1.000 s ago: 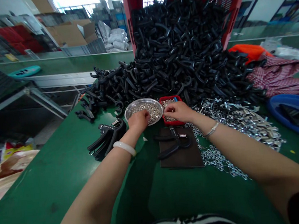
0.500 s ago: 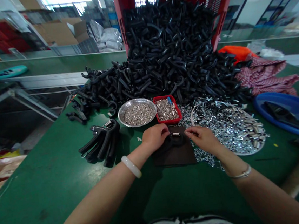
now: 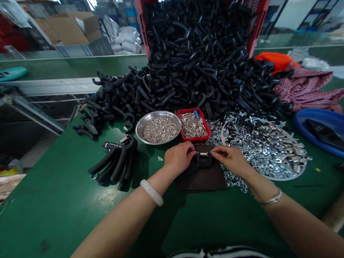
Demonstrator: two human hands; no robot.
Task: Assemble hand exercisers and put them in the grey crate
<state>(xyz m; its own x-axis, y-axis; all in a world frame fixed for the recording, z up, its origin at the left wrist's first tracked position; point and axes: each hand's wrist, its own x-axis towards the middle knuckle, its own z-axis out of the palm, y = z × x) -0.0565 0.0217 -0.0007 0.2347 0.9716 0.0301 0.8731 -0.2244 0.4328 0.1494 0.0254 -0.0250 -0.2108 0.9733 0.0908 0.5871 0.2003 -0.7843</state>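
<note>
On a dark brown mat (image 3: 201,181) lies a black hand grip (image 3: 201,162) with a small metal spring piece (image 3: 202,154) at its top. My left hand (image 3: 179,158) presses on the grip's black handle from the left. My right hand (image 3: 231,160) pinches the metal piece between thumb and fingers. The fingers hide much of the grip. Behind my hands stand a steel dish of small silver parts (image 3: 157,124) and a red tray of metal pieces (image 3: 194,125).
A huge heap of black handles (image 3: 184,71) spills from a tipped red crate (image 3: 148,5) across the green bench (image 3: 60,204). Finished black grips (image 3: 116,162) lie to the left. A round tray of washers and sleeves (image 3: 265,152) and a blue basin (image 3: 330,130) lie to the right.
A second ago my hands were at the steel dish and red tray. They have since come down onto the grip on the mat, and they have barely moved in the last half second.
</note>
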